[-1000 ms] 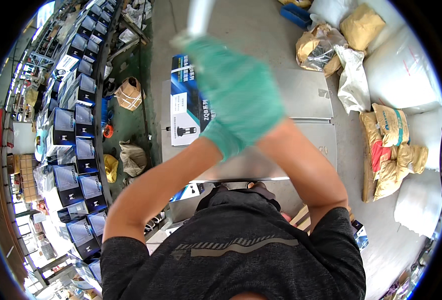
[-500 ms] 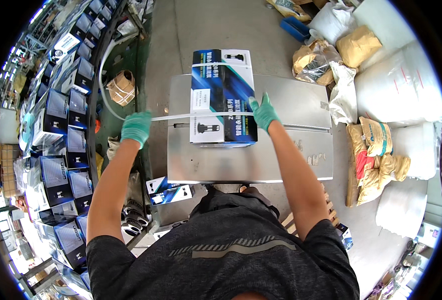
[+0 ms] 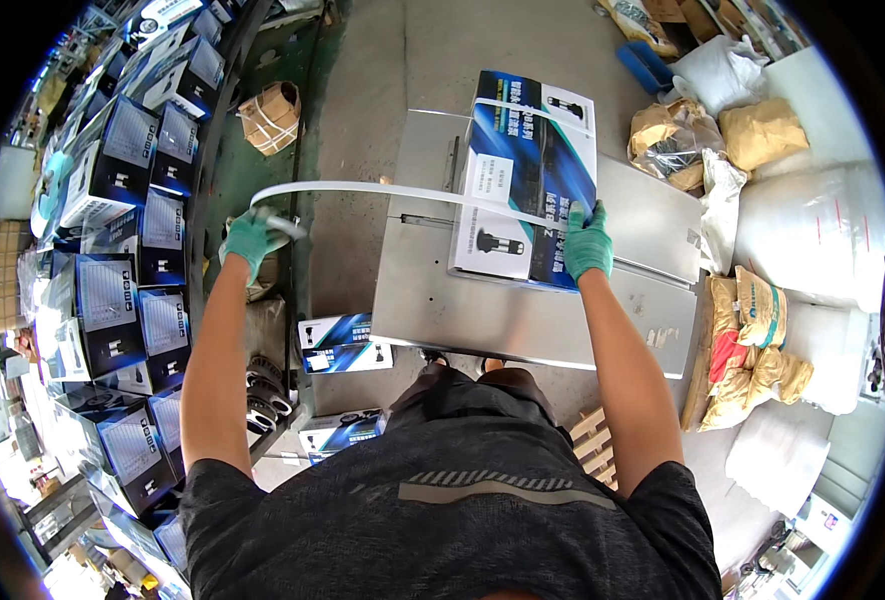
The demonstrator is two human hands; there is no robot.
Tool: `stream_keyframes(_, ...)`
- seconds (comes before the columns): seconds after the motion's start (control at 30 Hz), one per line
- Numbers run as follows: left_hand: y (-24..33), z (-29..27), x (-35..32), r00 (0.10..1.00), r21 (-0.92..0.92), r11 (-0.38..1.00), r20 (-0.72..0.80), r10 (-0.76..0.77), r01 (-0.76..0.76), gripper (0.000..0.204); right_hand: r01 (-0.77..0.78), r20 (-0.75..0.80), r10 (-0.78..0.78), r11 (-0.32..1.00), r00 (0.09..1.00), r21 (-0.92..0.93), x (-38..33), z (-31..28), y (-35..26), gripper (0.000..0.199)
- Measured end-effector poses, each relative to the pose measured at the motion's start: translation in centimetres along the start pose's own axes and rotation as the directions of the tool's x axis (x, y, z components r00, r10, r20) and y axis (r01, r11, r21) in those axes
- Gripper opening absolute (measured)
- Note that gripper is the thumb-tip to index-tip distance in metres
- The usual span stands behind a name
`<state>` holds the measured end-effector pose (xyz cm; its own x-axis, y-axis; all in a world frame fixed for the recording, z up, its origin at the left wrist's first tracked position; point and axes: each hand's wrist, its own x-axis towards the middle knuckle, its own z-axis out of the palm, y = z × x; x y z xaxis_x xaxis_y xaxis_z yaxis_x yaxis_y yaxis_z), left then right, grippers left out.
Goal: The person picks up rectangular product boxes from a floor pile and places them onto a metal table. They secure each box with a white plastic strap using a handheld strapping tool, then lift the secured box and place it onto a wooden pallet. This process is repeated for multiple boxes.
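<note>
A blue, black and white printed carton [image 3: 527,185] lies on a metal bench top [image 3: 412,300], slightly turned. One white strap [image 3: 532,110] crosses its far end. Another white strap [image 3: 362,187] runs over its nearer part and arcs left to my left hand [image 3: 248,243]. That hand, in a green glove, is closed on the strap; a short blurred end sticks out beside its fingers. My right hand [image 3: 588,246], also green-gloved, grips the carton's right side near the strap. Its fingertips are partly hidden, so whether it also pinches the strap is unclear.
Stacked printed cartons [image 3: 112,310] line the left side. More cartons [image 3: 347,343] lie on the floor below the bench. A brown strapped bundle [image 3: 270,117] sits at the far left. Paper sacks [image 3: 752,340] and plastic-wrapped rolls [image 3: 812,235] stand at the right.
The view has swung, so bench and carton appear farther right and tilted. The strap's large loop behind my left hand is gone; it now arcs from hand to carton. My right hand has closed on the carton's side.
</note>
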<state>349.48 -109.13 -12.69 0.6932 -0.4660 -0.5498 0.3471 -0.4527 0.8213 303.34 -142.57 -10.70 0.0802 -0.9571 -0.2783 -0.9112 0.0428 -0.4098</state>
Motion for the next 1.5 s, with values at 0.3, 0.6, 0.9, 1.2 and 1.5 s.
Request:
stream_keyframes(0.3, -5.0, 16.6, -0.5, 0.964, -0.489, 0.851, 0.256, -0.070, 0.192, 0.032, 0.029, -0.010, -0.028, 0.999, 1.000, 0.042, 0.3, 0.6, -0.3, 0.074)
stream_keyframes(0.6, -10.2, 23.1, 2.4, 0.994, -0.423, 0.903, 0.106, -0.036, 0.078, 0.028, 0.026, 0.004, -0.026, 0.998, 1.000, 0.057, 0.0, 0.4, -0.7, 0.074)
stream_keyframes(0.9, -10.4, 23.8, 2.5, 0.993, -0.396, 0.914, 0.106, -0.042, 0.082, 0.025, 0.006, -0.003, -0.006, 0.999, 1.000, 0.044, -0.1, 0.3, -0.8, 0.075)
stream_keyframes(1.2, -9.8, 24.7, 1.3, 0.894, 0.326, 0.842, 0.282, 0.347, -0.430, 0.027, 0.000, 0.005, 0.000, 0.999, 1.000, 0.040, 0.1, 0.3, -0.5, 0.074)
stream_keyframes(1.5, -6.4, 28.9, -5.1, 0.916, 0.104, 0.939, 0.278, 0.289, -0.328, 0.038, -0.006, 0.051, 0.005, 1.000, 0.999, 0.029, -0.2, 0.1, -0.8, 0.071)
